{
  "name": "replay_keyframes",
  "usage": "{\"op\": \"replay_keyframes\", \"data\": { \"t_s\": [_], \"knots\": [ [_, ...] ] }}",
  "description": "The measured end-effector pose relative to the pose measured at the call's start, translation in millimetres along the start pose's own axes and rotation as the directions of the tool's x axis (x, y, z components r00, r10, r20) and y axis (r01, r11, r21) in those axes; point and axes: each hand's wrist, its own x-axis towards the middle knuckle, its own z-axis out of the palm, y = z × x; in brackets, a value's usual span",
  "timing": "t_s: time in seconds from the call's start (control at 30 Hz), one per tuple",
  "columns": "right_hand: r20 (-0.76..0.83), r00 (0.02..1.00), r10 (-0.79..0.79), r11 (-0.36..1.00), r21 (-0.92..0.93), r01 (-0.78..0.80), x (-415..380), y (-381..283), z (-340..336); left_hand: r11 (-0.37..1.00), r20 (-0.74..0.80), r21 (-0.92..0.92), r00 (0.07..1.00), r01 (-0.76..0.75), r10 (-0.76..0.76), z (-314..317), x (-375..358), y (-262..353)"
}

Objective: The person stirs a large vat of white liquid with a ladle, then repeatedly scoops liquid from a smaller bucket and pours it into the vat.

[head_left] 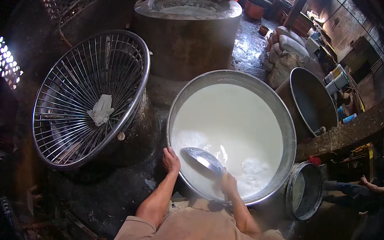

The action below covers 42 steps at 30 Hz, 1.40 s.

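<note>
A wide metal vat (287, 172) of milky white liquid (232, 118) stands right in front of me, with patches of froth near its closer side. My left hand (171, 160) grips the vat's left rim, fingers curled at the edge. In my right hand (228, 186) is the handle of a large metal ladle (203, 159), over the near part of the vat. The ladle's shiny bowl points left and lies at the liquid's surface. Part of its handle is hidden by my fingers.
To the left, a big wire-ribbed basket (76, 72) leans tilted, a white cloth (101, 109) inside. Behind the vat rises a round stove-like tub (184, 47). At right are a deep dark pan (313, 100), a smaller metal pot (306, 191), stacked sacks (292, 49) and a person's leg (349, 189).
</note>
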Motion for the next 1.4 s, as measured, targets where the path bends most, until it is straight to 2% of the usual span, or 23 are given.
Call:
{"op": "replay_keyframes", "data": {
  "t_s": [0.17, 0.23, 0.27, 0.3, 0.37, 0.43, 0.5, 0.57, 0.63, 0.67, 0.73, 0.77, 0.83, 0.87, 1.1, 1.17, 1.23, 1.27, 1.4],
  "knots": [
    [0.040, 0.999, 0.012, 0.997, 0.080, -0.016, -19.0, -35.8, 0.4, 0.999, 0.047, -0.023, 0.998, 0.040, -0.039, 0.4, -0.2, -3.3],
    [0.062, 0.997, 0.047, 0.985, 0.161, -0.056, -23.9, -58.1, -7.9, 0.998, 0.042, -0.056, 0.999, 0.013, -0.010, -1.2, -2.4, -1.7],
    [0.060, 0.998, 0.031, 0.975, 0.220, -0.044, -19.2, -58.6, -11.1, 0.998, 0.082, -0.013, 0.995, 0.066, -0.065, -1.0, -2.0, -1.6],
    [0.049, 0.999, 0.022, 0.983, 0.180, -0.031, -15.2, -72.1, -17.4, 0.998, 0.084, -0.015, 0.994, 0.068, -0.066, 0.9, -3.1, -1.3],
    [-0.017, 0.997, -0.079, 0.984, 0.161, 0.081, 4.3, -85.7, -25.8, 0.996, -0.063, -0.065, 0.997, -0.056, 0.051, 5.3, -5.0, -4.3],
    [-0.057, 0.986, -0.154, 0.981, 0.108, 0.159, 25.2, -120.0, -36.3, 0.998, 0.010, -0.064, 1.000, -0.017, 0.018, 6.9, -3.9, -10.0],
    [-0.160, 0.941, -0.298, 0.954, -0.067, 0.291, 66.4, -137.4, -36.7, 0.996, -0.031, -0.075, 0.998, -0.052, 0.050, 7.9, -3.9, -7.6],
    [-0.211, 0.848, -0.487, 0.861, -0.280, 0.425, 119.5, -141.3, -30.1, 0.992, -0.035, -0.097, 0.997, -0.076, 0.073, 5.8, -4.5, -5.9],
    [-0.144, 0.930, -0.337, 0.916, -0.281, 0.288, 132.0, -174.9, -29.2, 0.992, 0.048, -0.128, 0.999, 0.018, -0.012, 3.5, -3.7, -2.5],
    [-0.150, 0.930, -0.336, 0.917, -0.279, 0.286, 137.6, -179.9, -26.8, 0.992, 0.051, -0.129, 0.999, 0.013, -0.006, 3.2, -2.3, -1.5],
    [-0.104, 0.971, -0.217, 0.925, -0.339, 0.170, 151.5, -176.2, -21.3, 0.993, -0.003, -0.113, 0.999, -0.034, 0.034, 6.4, -2.2, -3.9],
    [-0.112, 0.970, -0.216, 0.926, -0.339, 0.167, 155.0, -171.9, -20.0, 0.992, 0.001, -0.118, 0.999, -0.038, 0.038, 8.1, -2.0, -4.5],
    [-0.055, 0.995, -0.080, 0.907, -0.419, 0.050, 153.2, -163.7, -17.6, 0.991, -0.011, -0.121, 0.998, -0.060, 0.059, 8.5, -1.4, -6.5],
    [-0.036, 0.997, -0.061, 0.897, -0.440, 0.039, 150.7, -157.5, -17.6, 0.991, -0.004, -0.110, 0.997, -0.071, 0.071, 8.8, -2.2, -8.0],
    [-0.043, 0.999, -0.008, 0.880, -0.475, -0.013, 124.2, -91.4, -22.4, 0.993, -0.033, -0.102, 0.998, -0.064, 0.061, 5.3, -1.4, -2.8],
    [-0.040, 0.999, -0.002, 0.882, -0.472, -0.017, 118.3, -61.5, -25.4, 0.998, 0.005, -0.047, 1.000, -0.029, 0.029, 6.0, -0.9, -5.1],
    [-0.060, 0.985, -0.161, 0.855, -0.507, 0.109, 111.7, -31.0, -27.5, 0.997, -0.029, -0.034, 0.998, -0.065, 0.064, 8.9, 0.1, -8.3],
    [-0.054, 0.980, -0.191, 0.844, -0.519, 0.136, 104.1, -18.5, -31.0, 0.994, -0.062, -0.024, 0.993, -0.104, 0.102, 9.8, 0.6, -9.8],
    [-0.073, 0.987, -0.140, 0.865, -0.495, 0.086, 82.8, 23.8, -45.2, 0.997, -0.045, -0.002, 0.996, -0.073, 0.073, 4.3, 0.8, -3.5]
  ]
}}
